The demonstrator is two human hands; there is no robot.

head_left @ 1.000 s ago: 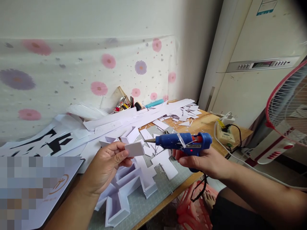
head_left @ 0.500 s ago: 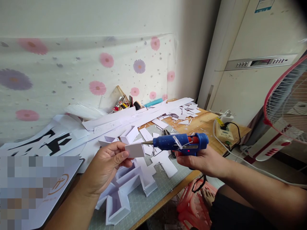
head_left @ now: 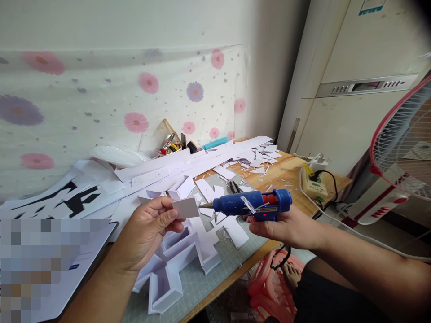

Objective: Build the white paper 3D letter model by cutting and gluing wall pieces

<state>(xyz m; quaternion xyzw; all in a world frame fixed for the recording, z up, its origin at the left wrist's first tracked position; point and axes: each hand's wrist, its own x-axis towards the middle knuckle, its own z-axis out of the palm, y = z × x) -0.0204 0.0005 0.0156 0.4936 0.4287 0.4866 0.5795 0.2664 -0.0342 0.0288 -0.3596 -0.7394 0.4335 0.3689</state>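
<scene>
Between thumb and fingers, my left hand pinches a small white card piece. My right hand is wrapped round the handle of a blue glue gun, whose metal tip points left at the card's right edge. A small red light shows on the gun, and white strands cling to its body. Under my hands, a white paper form with raised walls rests on the grey-green cutting mat.
White strips and scraps cover the wooden table. A tool holder stands by the wall. To the right are a power strip with cables and a fan. A laptop-like panel is lower left.
The card in my left hand has tilted and moved slightly left and down. The glue gun's tip is now a little lower.
</scene>
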